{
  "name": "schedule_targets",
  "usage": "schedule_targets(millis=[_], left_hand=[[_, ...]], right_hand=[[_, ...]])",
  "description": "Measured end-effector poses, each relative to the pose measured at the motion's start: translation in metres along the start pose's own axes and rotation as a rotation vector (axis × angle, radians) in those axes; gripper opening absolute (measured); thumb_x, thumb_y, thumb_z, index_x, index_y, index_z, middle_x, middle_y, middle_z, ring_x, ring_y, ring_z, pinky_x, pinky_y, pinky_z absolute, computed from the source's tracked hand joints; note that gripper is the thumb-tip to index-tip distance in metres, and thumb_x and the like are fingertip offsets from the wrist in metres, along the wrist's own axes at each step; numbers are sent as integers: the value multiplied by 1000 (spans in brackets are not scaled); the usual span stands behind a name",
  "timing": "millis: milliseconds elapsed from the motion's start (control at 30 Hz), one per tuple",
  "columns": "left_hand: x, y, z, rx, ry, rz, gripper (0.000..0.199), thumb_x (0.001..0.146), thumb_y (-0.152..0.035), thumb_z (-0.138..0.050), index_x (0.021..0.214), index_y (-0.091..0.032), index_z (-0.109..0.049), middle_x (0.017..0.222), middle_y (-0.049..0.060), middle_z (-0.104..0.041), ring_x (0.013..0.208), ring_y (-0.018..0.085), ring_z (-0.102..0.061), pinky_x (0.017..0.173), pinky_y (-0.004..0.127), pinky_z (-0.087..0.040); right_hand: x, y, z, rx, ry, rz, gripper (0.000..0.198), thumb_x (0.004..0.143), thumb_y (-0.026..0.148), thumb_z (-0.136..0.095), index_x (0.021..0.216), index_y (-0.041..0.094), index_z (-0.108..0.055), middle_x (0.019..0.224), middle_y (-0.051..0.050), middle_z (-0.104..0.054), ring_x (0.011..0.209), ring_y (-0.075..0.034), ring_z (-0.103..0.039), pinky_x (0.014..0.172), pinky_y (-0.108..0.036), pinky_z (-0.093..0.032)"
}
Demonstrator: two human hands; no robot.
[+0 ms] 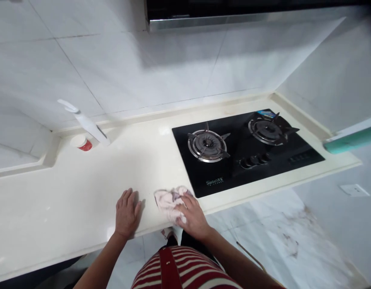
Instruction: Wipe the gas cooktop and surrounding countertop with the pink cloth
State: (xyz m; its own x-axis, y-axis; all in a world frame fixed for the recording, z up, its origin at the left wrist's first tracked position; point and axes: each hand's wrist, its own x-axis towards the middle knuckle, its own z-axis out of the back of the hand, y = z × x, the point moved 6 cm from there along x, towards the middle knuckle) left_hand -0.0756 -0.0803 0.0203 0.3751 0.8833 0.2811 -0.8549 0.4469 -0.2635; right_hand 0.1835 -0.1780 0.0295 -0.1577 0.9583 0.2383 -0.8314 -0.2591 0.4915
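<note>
Nearest, the left hand (pixel 128 212) lies palm-down, fingers slightly spread, gripping nothing; beside it the right hand (pixel 194 214), half curled, holds a pale cloth (pixel 166 201) against the counter (pixel 83 192), just by the black stove (pixel 236 147); farther off stands a red-and-white cup (pixel 83 144)

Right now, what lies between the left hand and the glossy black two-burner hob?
In the head view, a crumpled pale pink cloth, partly under the right hand, lies between them.

Single head view looks from above, front-left of the stove (pixel 237 138), fairly near, facing forward and down over the surface (pixel 92 188) toward the wall (pixel 119 68) behind.
</note>
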Motion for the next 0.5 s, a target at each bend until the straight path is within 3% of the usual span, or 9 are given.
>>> schedule_targets(millis=[133,300,400,500], left_hand=[[0,0,-2,29,14,-2,41,99,-40,-46,132,-16,-52,149,18,-48,142,35,-38,111,53,-38],[-2,1,-4,47,10,-3,41,100,-40,-45,132,-16,-52,149,18,-48,142,34,-39,111,53,-38],[-2,1,-4,49,-1,-11,40,100,-39,-45,131,-15,-53,148,18,-49,142,34,-39,111,52,-37],[-3,2,-5,47,2,-10,40,100,-39,-45,131,-16,-53,149,17,-49,143,34,-38,112,51,-37]], right_hand=[[-66,-24,40,63,-39,-61,27,78,25,-61,105,24,-63,116,-8,-57,112,-27,-52,94,-44,-46],[-93,-96,114,-55,-312,-306,25,83,32,-61,107,23,-59,114,-10,-54,107,-27,-53,91,-43,-46],[-83,-118,111,-182,-299,-359,24,83,37,-60,102,23,-60,111,-10,-54,103,-28,-51,89,-46,-44],[-67,-104,80,-269,-328,-441,26,82,39,-58,98,19,-60,104,-11,-52,98,-30,-48,84,-47,-42]])
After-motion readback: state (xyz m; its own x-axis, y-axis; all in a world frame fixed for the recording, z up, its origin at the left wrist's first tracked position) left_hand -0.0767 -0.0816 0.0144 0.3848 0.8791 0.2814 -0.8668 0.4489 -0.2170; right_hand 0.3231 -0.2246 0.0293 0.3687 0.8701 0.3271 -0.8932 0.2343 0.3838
